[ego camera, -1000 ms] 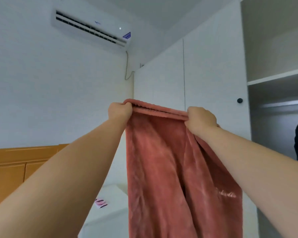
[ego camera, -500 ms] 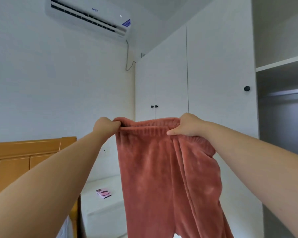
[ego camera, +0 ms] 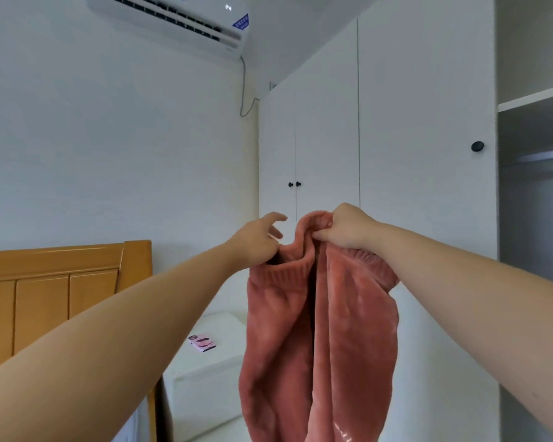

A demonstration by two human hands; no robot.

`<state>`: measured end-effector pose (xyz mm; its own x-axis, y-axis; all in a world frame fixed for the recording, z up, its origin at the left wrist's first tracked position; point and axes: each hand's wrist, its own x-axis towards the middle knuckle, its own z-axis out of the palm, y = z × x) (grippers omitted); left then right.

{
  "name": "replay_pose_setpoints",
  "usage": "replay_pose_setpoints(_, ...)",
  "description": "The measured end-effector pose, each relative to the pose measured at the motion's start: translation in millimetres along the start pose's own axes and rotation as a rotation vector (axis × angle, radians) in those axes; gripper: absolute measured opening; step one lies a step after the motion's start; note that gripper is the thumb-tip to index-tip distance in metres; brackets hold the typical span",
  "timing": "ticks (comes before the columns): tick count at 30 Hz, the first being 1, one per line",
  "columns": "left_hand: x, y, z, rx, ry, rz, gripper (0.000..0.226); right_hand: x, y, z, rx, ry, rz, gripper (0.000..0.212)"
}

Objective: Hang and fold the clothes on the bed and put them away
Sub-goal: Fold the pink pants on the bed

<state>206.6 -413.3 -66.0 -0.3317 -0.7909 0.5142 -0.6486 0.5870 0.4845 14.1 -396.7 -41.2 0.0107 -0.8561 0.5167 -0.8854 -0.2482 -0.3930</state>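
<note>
- The right grip (ego camera: 348,228), a bare hand, is clenched around a bunched part of the ribbed waistband (ego camera: 288,272) of the pink fleece trousers (ego camera: 348,330), which it holds up in front of the white wardrobe (ego camera: 422,154).
- The left grip (ego camera: 257,239) is at the waistband's left end. Its upper fingers (ego camera: 276,216) stretch out free towards the wardrobe doors, its lower fingers are hidden against the cloth, and I cannot tell whether they hold it.
- The trousers hang straight down from the right grip, legs side by side, and cover the lower part of the wardrobe's closed doors.
- Left of the wardrobe, low down, is a white bedside cabinet (ego camera: 211,378) with a pink packet (ego camera: 201,342) on top. Its dark print is too small to read.
- Further left of the wardrobe is an orange wooden headboard (ego camera: 61,282).
- The wardrobe has black knobs (ego camera: 477,146), and its right end is open, showing a shelf (ego camera: 533,97) and a rail (ego camera: 540,156).
- High on the wall left of the wardrobe, an air conditioner (ego camera: 173,23) displays "24". Its blue sticker (ego camera: 240,21) is unreadable.
</note>
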Motion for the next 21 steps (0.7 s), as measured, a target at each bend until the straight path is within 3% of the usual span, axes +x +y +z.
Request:
replay_pose_setpoints(2,-4.8,8.8,7.3,0.027,0.260,0.098,0.045,-2.1,-3.1,-0.1,-0.026,0.001,0.011,0.034)
replay_pose_setpoints(3,-6.9,11.4,10.1,-0.017,0.288,0.118,0.037,-1.2,-2.7,0.8,-0.029,-0.003,0.019,0.034)
replay_pose_setpoints(4,-8.3,13.2,12.8,-0.064,0.231,0.112,0.038,-0.9,-1.9,1.4,-0.028,-0.006,0.028,0.033)
replay_pose_setpoints(7,-13.8,15.1,27.4,0.006,-0.116,0.017,0.093,-0.7,1.7,1.2,-0.012,-0.008,0.048,0.030)
replay_pose_setpoints(8,-15.5,11.6,31.9,0.089,-0.157,-0.012,0.100,-1.4,3.1,0.2,-0.023,-0.010,0.044,0.031)
replay_pose_setpoints(9,-15.3,6.9,34.5,0.171,-0.151,-0.026,0.094,-2.1,4.8,-1.0,-0.039,-0.019,0.035,0.031)
replay_pose_setpoints(12,-11.4,-8.7,31.3,0.413,0.014,-0.065,0.029,-7.2,10.3,-6.0,-0.188,-0.076,-0.025,0.027)
replay_pose_setpoints(13,-10.1,-11.4,26.8,0.479,0.078,-0.093,0.017,-9.1,12.8,-6.0,-0.278,-0.097,-0.054,0.026)
replay_pose_setpoints(16,-6.2,-12.8,17.8,0.612,0.198,-0.108,0.017,-18.7,20.5,-2.8,-0.504,-0.089,-0.107,0.005)
replay_pose_setpoints(21,-3.5,-14.0,11.4,0.811,0.261,-0.062,0.022,-29.2,39.4,-1.5,-0.664,0.048,0.000,0.016)
